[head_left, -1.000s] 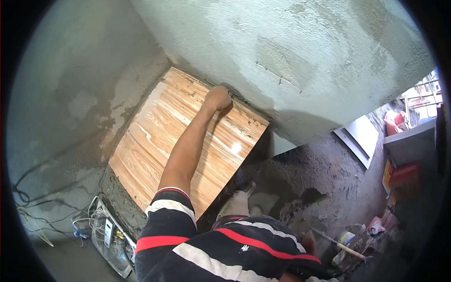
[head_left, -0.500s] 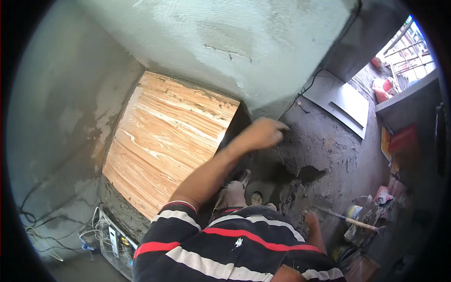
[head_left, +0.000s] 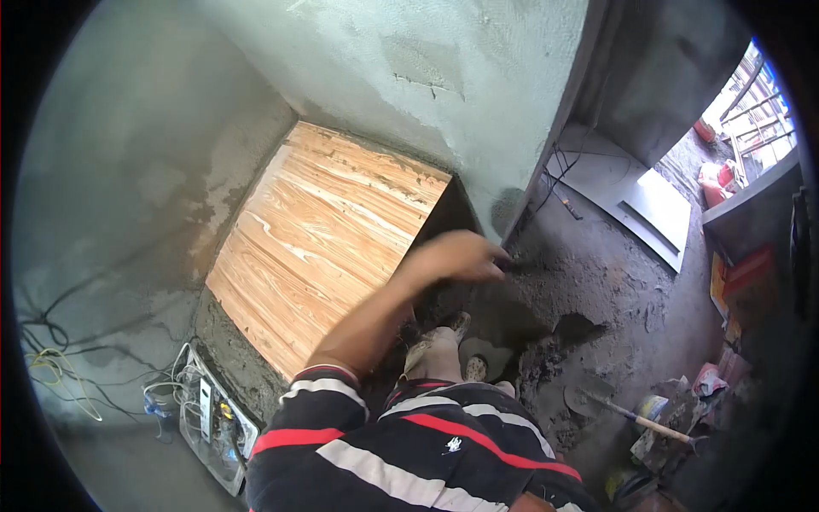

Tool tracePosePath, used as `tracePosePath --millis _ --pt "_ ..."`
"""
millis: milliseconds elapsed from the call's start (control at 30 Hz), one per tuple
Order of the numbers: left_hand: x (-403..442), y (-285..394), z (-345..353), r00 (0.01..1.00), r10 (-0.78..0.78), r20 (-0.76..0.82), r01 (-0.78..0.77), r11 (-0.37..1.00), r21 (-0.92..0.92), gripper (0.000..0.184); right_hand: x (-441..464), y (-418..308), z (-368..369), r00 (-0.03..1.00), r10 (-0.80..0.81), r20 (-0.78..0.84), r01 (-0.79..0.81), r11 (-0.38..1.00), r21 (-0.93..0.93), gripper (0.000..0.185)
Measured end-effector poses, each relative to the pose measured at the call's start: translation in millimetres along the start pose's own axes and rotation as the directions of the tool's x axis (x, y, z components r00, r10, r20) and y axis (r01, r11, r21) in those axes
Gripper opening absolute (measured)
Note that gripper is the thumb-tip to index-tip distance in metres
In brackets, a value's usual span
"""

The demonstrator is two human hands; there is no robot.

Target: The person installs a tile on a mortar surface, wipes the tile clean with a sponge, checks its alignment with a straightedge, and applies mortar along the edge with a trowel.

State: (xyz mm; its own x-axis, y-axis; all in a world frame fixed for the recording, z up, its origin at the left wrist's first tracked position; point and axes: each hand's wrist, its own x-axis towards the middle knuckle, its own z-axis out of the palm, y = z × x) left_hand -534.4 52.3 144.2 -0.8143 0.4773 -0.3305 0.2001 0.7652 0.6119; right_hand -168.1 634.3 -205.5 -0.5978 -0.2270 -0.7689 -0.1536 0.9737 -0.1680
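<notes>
My left hand (head_left: 465,256) reaches forward beyond the right edge of a large wood-grain panel (head_left: 333,239). Its fingers are apart and a little bent, slightly blurred, and I see nothing held in them. Grey mortar is smeared along the far edge of the panel, which lies in the corner between two plastered walls. Under the hand is a dark gap beside the panel and wet, muddy floor. My right hand is out of sight. A shovel (head_left: 636,416) with a wooden handle lies on the floor at the lower right.
A pale flat board (head_left: 631,194) leans or lies by the doorway. Loose wires and an electrical box (head_left: 213,422) are at the lower left. Bags and debris (head_left: 682,405) clutter the right side. Rubble and red sacks (head_left: 718,181) show outside.
My left hand has dropped slightly and moved a little left, its fingers less curled. My right hand, seen near the shovel before, has left the view. The camera has turned, shifting the room.
</notes>
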Motion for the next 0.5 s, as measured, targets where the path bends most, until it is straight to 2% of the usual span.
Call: tracePosePath --millis 33,67,100,133,167,200,233,300,400,467,500 --pt "-16.6 -46.4 -15.0 0.980 -0.015 -0.200 0.011 1.000 -0.019 0.047 -0.5 1.3 -0.2 1.000 0.007 -0.002 -0.007 1.000 0.013 0.024" --pt "-42.5 -57.6 -60.9 0.931 -0.346 -0.120 0.322 0.930 -0.178 0.046 -0.9 -1.3 -5.8 1.000 0.012 -0.005 -0.012 1.000 0.027 0.024" --pt "-51.9 -126.4 -77.4 0.879 -0.378 -0.290 0.352 0.925 -0.140 0.045 -0.6 -2.8 -10.2 1.000 0.020 -0.008 -0.020 0.999 0.038 0.024" --pt "-69.0 -160.2 -102.5 0.749 -0.528 -0.400 0.452 0.849 -0.274 0.038 1.7 -4.5 -17.1 0.999 0.031 -0.010 -0.031 0.999 0.045 0.024" --pt "-86.4 -192.7 -127.9 0.581 -0.650 -0.490 0.487 0.760 -0.430 0.032 3.7 -7.1 -24.4 0.999 0.040 -0.011 -0.039 0.998 0.054 0.025" --pt "-101.6 -239.3 -149.2 0.522 -0.631 -0.574 0.549 0.763 -0.340 0.035 6.3 -9.9 -35.9 0.999 0.053 -0.010 -0.052 0.996 0.065 0.025" --pt "-112.0 -287.7 -165.2 0.467 -0.619 -0.632 0.560 0.760 -0.331 0.036 10.0 -13.7 -47.7 0.998 0.066 -0.009 -0.065 0.995 0.075 0.025" --pt "-118.2 -343.1 -190.6 0.400 -0.608 -0.686 0.565 0.753 -0.338 0.037 18.0 -22.9 -75.7 0.994 0.106 -0.008 -0.104 0.989 0.103 0.026" --pt "-110.8 -419.3 -217.2 0.320 -0.708 -0.630 0.631 0.655 -0.416 0.038 27.9 -37.4 -125.0 0.983 0.186 -0.008 -0.181 0.966 0.184 0.027" --pt "-94.8 -487.3 -222.3 0.272 -0.579 -0.768 0.710 0.660 -0.246 0.034 31.9 -53.5 -162.9 0.964 0.264 -0.015 -0.248 0.922 0.298 0.027" --pt "-90.8 -487.7 -227.6 0.269 -0.585 -0.765 0.705 0.661 -0.258 0.034 33.1 -61.9 -181.3 0.951 0.309 -0.018 -0.280 0.883 0.377 0.028"
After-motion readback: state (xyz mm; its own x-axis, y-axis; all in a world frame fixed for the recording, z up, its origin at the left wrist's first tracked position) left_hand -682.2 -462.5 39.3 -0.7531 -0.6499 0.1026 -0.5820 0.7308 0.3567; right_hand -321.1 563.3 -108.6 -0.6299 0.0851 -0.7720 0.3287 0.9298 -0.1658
